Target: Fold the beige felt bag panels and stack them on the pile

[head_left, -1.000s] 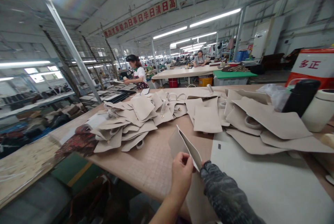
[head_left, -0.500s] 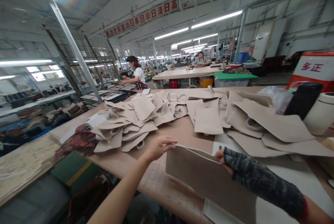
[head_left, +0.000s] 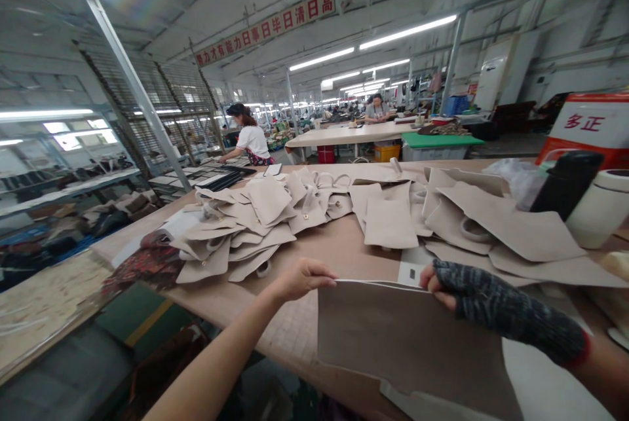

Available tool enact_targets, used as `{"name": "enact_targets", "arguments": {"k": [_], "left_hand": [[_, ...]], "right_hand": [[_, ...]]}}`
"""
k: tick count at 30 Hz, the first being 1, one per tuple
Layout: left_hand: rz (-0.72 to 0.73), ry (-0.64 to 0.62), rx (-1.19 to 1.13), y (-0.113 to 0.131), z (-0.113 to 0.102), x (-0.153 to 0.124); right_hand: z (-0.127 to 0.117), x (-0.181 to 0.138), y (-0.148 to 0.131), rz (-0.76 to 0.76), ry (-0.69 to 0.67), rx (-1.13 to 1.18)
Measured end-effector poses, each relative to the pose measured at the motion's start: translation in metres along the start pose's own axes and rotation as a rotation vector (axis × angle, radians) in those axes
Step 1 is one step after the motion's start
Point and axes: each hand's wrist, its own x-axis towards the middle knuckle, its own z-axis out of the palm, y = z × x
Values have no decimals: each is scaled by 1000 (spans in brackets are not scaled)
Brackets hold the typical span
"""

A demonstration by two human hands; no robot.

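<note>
A flat beige leather panel (head_left: 407,342) stands upright on its edge in front of me, held by its top corners. My left hand (head_left: 299,278) pinches the top left corner, bare-armed. My right hand (head_left: 442,283), in a grey knitted fingerless sleeve, grips the top right corner. The panel hangs over the near edge of the brown worktable (head_left: 289,323). Behind it lies a white sheet (head_left: 550,388) with a small dark mark.
Several beige cut pieces (head_left: 255,224) lie heaped across the table, more at the right (head_left: 511,231). A black bottle (head_left: 565,179), a white roll (head_left: 602,208) and a red-and-white box (head_left: 590,123) stand at the far right. A person (head_left: 248,139) works at a table behind; another sits farther back.
The panel turned from edge-on between close hands to broadside. My hands spread apart to its top corners and raised it a little.
</note>
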Motion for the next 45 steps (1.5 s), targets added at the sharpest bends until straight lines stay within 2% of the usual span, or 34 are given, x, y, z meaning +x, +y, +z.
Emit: {"name": "enact_targets", "arguments": {"k": [3,7,14,18,23,27,31,36,41,43,45], "left_hand": [[-12,-12,27,5,1,-2],[-28,-65,107,13,2,-2],[-40,-175,270,25,8,12],[-31,-192,362,39,12,17],[13,-226,473,54,20,23],[60,-232,449,59,24,29],[98,-249,458,63,24,31],[181,-262,573,67,22,29],[161,-199,566,73,14,25],[155,-196,549,72,8,23],[129,-191,522,69,3,20]], "right_hand": [[-2,1,-2,-4,6,-42],[0,1,-7,-64,78,-165],[1,3,-21,-296,193,-371],[4,2,-19,-345,238,-399],[6,2,-31,-326,178,-442],[3,4,-47,-330,162,-436],[-1,4,-49,-303,118,-414],[-6,2,-43,-224,75,-259],[-12,-8,-42,-26,87,56],[-17,-12,-37,-1,208,324],[-21,-17,-29,-48,431,602]]}}
